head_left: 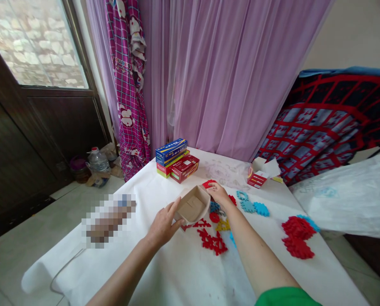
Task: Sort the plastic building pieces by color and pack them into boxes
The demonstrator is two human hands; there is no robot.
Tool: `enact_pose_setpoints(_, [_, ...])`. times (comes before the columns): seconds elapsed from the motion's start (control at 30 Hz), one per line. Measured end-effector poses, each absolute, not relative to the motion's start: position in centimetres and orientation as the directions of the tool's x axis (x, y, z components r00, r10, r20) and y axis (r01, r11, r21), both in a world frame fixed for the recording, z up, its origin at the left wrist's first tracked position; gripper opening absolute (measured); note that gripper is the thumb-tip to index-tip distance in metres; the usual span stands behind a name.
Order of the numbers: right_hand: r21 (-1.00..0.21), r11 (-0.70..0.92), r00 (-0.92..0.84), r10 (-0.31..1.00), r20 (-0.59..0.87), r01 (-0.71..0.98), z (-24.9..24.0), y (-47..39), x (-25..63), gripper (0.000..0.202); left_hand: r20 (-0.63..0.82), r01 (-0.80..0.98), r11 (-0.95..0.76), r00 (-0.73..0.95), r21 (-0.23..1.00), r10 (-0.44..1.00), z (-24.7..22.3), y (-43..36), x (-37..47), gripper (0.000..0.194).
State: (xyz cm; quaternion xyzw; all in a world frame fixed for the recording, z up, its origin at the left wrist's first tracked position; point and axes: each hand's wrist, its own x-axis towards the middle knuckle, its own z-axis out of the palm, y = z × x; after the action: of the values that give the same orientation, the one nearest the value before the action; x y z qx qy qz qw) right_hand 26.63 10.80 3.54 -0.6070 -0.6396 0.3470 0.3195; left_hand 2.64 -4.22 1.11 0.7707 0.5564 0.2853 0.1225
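An open cardboard box (192, 205) is tilted so that its bare brown inside shows. My left hand (164, 223) grips its left edge, with the thumb under the near corner. At the box's far right corner, my right hand (218, 192) has its fingers closed on a red piece (209, 183). Red toothed plastic pieces (212, 242) lie just below the box, with a yellow piece (222, 225) beside them. Blue pieces (247, 205) rest to the right of my right forearm. A pile of red pieces (298, 236) sits farther right.
Stacked boxes, a blue one (171, 151) and a red one (185, 168), stand at the back left of the white-covered table (139, 259). Another opened box (257, 177) is at the back right. A clear plastic bag (224, 172) lies between them. A blurred patch (110, 221) covers something at left.
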Motion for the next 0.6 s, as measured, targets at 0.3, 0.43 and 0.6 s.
enact_pose_setpoints(0.3, [-0.736,0.197,-0.240,0.970,0.048,0.648,3.5,8.8,26.9,0.028,0.311,0.775,-0.288,0.123,0.563,0.942,0.6,-4.2,3.4,0.071])
enact_pose_setpoints(0.43, [-0.713,0.162,-0.198,0.980,0.034,0.682,3.1,8.8,26.5,0.029,0.366,0.720,-0.347,0.138,0.601,0.920,0.7,-4.8,4.0,0.069])
enact_pose_setpoints(0.6, [-0.787,0.135,-0.148,0.987,0.056,0.602,3.1,8.5,25.9,0.035,0.462,0.768,-0.420,0.183,0.484,0.868,0.3,-5.7,4.3,0.039])
